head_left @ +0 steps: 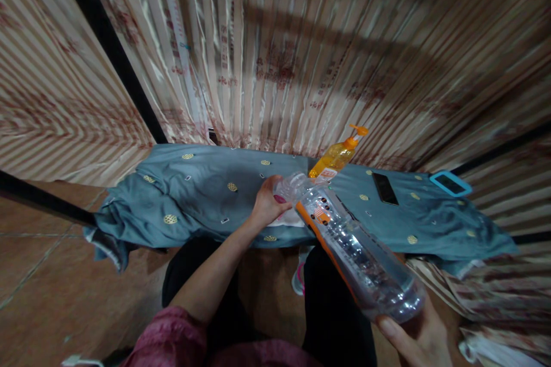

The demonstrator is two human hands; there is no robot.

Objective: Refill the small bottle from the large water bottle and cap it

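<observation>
Clear plastic bottle (357, 252), large and ribbed with an orange strip along its side, lies tilted across the lap of a seated person, its long axis running from the lower right up toward the middle of the frame. The right hand (419, 335) cups the bottle's base from beneath, fingers wrapped against the clear wall, a closed grip bearing the weight. The left hand (269, 202), reaching out on a bare forearm from a pink sleeve (172, 335), is curled at the neck end, where the cap would sit; whether its grip pinches the cap itself or only rests beside it cannot be told, as the fingers hide that spot. The neck points away from the body and toward the left hand, the nearer of the two to the mouth, while the base stays low on the right.

Just beyond the neck stands an orange pump bottle (337, 157) on a desk draped in a blue-grey cloth (193, 195) with gold dots. Farther right on the cloth lie a dark phone (385, 188) and a blue-cased device (450, 183), well apart from both hands. Striped curtains (301, 40) hang behind.
</observation>
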